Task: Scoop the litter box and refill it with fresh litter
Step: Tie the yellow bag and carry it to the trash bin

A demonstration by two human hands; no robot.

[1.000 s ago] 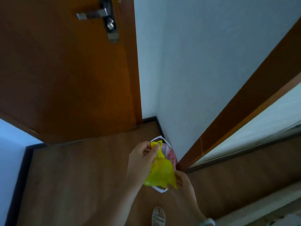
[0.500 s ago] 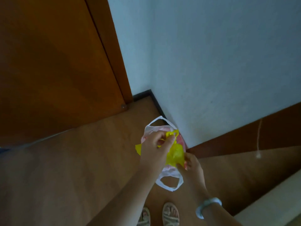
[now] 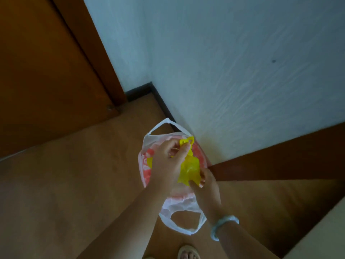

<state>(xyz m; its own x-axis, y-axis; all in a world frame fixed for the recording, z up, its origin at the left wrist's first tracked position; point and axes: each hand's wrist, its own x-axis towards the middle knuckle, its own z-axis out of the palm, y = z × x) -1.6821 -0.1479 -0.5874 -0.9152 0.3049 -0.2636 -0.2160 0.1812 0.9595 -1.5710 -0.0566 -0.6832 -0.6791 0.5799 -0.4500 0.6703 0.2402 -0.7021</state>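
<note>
Left of the white bag [image 3: 179, 206], which stands open on the floor [image 3: 74, 184] in the corner, is a brown wooden door [image 3: 46, 71]. My left hand [image 3: 166, 165] hangs over the white bag's mouth. Its fingers [image 3: 183, 152] are curled tight with the thumb, pinching the twisted top of a small yellow bag [image 3: 188, 171]. The yellow bag hangs just above the white bag's red-printed opening, stretched between my two hands. My right hand [image 3: 207, 186] is over the white bag's right rim, and its fingertips nip the yellow bag's bottom edge in a narrow pinch. A pale bracelet [image 3: 224, 227] sits on that wrist. The white bag's loose handle loops stick out at its far and near sides. Behind the white bag rises a pale wall [image 3: 242, 71], and to its right a dark wooden board [image 3: 280, 161] runs along the floor. My sandalled foot [image 3: 187, 253] is near its closest handle.
</note>
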